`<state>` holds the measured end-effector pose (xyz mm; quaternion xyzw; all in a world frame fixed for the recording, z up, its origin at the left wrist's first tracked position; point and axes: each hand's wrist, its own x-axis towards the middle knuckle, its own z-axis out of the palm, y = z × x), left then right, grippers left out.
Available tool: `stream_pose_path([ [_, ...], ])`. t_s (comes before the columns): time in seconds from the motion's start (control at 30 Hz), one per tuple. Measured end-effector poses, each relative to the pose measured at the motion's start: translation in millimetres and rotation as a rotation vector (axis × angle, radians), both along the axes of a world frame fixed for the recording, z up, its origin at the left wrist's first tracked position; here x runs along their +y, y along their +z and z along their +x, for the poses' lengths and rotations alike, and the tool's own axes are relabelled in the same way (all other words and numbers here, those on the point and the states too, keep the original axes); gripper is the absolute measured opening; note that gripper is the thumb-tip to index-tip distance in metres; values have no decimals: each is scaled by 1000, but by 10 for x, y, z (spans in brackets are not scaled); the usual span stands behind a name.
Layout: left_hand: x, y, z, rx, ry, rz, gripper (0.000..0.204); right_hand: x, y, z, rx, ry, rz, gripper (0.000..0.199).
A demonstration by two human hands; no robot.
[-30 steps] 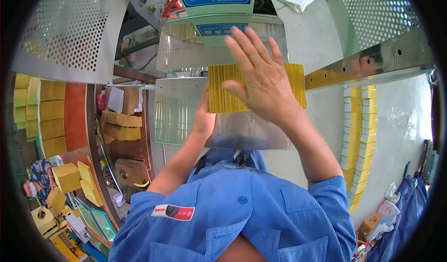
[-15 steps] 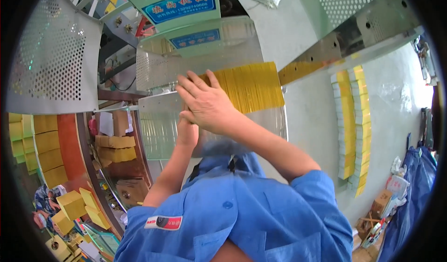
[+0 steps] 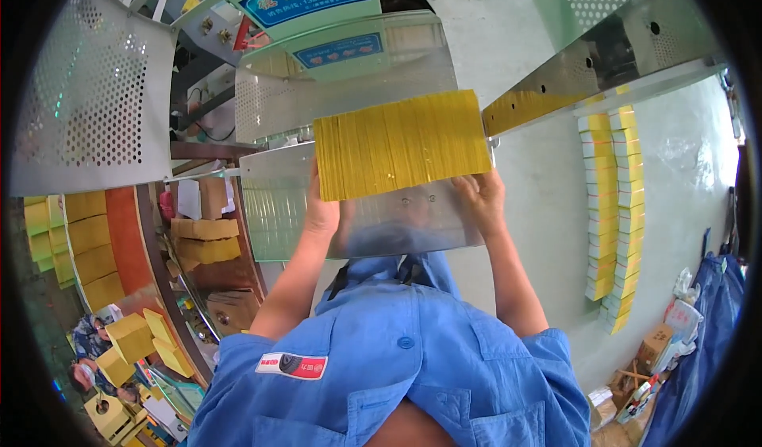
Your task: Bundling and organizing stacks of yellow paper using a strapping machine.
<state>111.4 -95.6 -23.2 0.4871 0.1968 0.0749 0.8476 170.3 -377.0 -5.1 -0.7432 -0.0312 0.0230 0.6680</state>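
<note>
A long row of thin yellow paper pieces [image 3: 401, 145], packed on edge like a block, lies over the shiny metal tray [image 3: 278, 229] in front of me. My left hand [image 3: 322, 207] holds the left end of this stack, most of its fingers hidden behind the paper. At the other end my right hand [image 3: 482, 197] grips the lower right corner, thumb and fingers bent against the edge. The stack slopes slightly upward to the right and reaches the end of a metal rail.
That metal rail [image 3: 595, 66] juts in from the upper right. A perforated guard [image 3: 87, 98] stands at the left. Two long rows of yellow-and-white stacks [image 3: 615, 209] lie on the floor at right. Beyond a brown table edge, a person [image 3: 87, 352] sits among yellow stacks.
My right hand has left the left end, where both hands were together, and moved to the stack's right end. The whole front of the stack now shows.
</note>
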Motion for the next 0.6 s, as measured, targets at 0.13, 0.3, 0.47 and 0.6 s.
stream_pose_path([
  [0.13,95,164,-79,54,-97,181,52,89,265,50,-81,55,-129,29],
  [0.3,430,950,-279,272,-378,153,61,100,919,30,23,154,-532,28],
  [0.47,357,726,-369,575,-516,285,74,96,407,57,156,221,-577,38],
  [0.6,415,749,-385,600,-537,251,75,21,352,82,217,207,-322,33],
])
